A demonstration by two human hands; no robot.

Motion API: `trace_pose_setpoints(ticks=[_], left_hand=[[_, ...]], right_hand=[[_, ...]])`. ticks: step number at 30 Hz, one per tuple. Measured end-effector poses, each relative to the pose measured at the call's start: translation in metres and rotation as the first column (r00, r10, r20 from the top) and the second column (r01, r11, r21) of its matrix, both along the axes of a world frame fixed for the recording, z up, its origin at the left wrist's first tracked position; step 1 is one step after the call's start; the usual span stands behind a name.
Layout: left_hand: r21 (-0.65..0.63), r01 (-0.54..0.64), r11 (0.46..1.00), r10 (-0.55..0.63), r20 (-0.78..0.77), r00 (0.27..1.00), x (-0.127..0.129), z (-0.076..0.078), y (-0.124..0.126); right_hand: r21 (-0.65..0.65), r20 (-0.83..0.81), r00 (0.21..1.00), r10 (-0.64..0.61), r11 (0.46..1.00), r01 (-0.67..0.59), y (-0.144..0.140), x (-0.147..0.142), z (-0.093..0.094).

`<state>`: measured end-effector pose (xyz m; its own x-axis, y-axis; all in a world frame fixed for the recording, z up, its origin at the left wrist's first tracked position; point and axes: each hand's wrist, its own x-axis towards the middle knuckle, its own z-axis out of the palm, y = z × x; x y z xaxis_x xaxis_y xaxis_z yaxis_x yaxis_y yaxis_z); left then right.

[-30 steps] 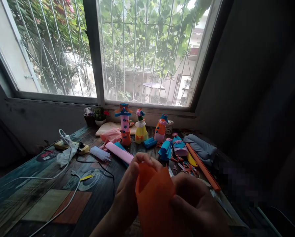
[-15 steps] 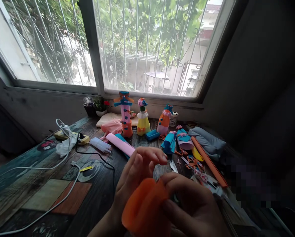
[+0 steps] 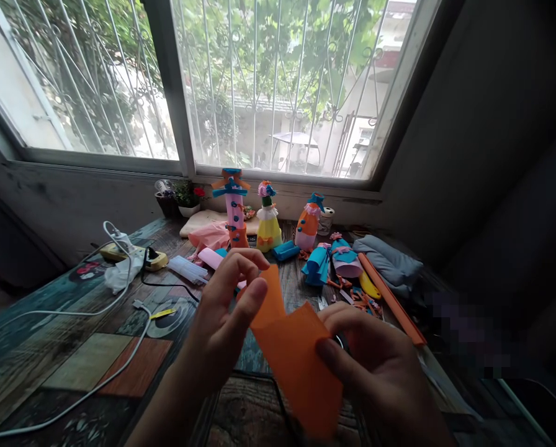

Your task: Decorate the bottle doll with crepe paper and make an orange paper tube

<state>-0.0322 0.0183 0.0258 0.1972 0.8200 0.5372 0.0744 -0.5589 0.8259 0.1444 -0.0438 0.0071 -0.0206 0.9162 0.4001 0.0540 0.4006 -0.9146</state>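
A folded sheet of orange paper (image 3: 306, 366) hangs in front of me, bent so that one flap stands up behind the other. My right hand (image 3: 371, 354) pinches its right edge between thumb and fingers. At the upper left flap, my left hand (image 3: 226, 310) has its thumb and curled fingers closed on the paper. Beyond the hands stand several bottle-shaped paper figures: a tall pink and orange one (image 3: 235, 214), a yellow one (image 3: 269, 230) and an orange one (image 3: 308, 226). Two blue and pink pieces (image 3: 345, 257) are to their right.
A long orange roll (image 3: 392, 301), orange scraps (image 3: 364, 303), a yellow curved item (image 3: 369, 285) and grey cloth (image 3: 385, 264) lie at the right. On the left are glue sticks (image 3: 188, 269), a power strip (image 3: 157, 261) and a white cable (image 3: 133, 366). A barred window (image 3: 278, 93) rises behind.
The orange paper has gone from a rounded curl to a flatter, opened fold. My left hand has moved left and down and closed on its flap; my right hand still grips the right edge.
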Motion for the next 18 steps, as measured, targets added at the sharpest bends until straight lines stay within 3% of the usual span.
trace_pose_setpoints(ticks=[3, 5, 8, 11, 14, 18], left_hand=[[-0.015, -0.021, 1.000, 0.018, -0.194, 0.981, -0.007, 0.006, 0.003], [-0.098, -0.017, 0.995, -0.012, -0.285, 0.959, -0.013, 0.009, 0.005], [-0.234, -0.049, 0.971, -0.051, -0.400, 0.915, -0.020, 0.013, 0.008], [-0.250, -0.106, 0.963, -0.039, -0.514, 0.857, -0.027, 0.016, 0.011], [-0.274, -0.064, 0.960, -0.114, -0.585, 0.803, -0.033, 0.021, 0.011], [-0.344, 0.095, 0.934, -0.265, -0.491, 0.830, -0.042, 0.025, 0.006]], right_hand=[[0.130, 0.062, 0.992, -0.114, 0.986, 0.105, 0.000, 0.001, 0.003], [0.204, 0.082, 0.977, -0.194, 0.963, 0.174, 0.000, 0.000, 0.004], [0.259, 0.124, 0.963, -0.240, 0.944, 0.202, 0.001, 0.000, 0.005], [0.288, 0.152, 0.955, -0.256, 0.936, 0.205, 0.001, 0.000, 0.004], [0.279, 0.112, 0.947, -0.301, 0.924, 0.261, 0.001, 0.000, 0.002], [0.108, 0.136, 0.914, -0.382, 0.923, 0.370, 0.001, 0.007, 0.002]])
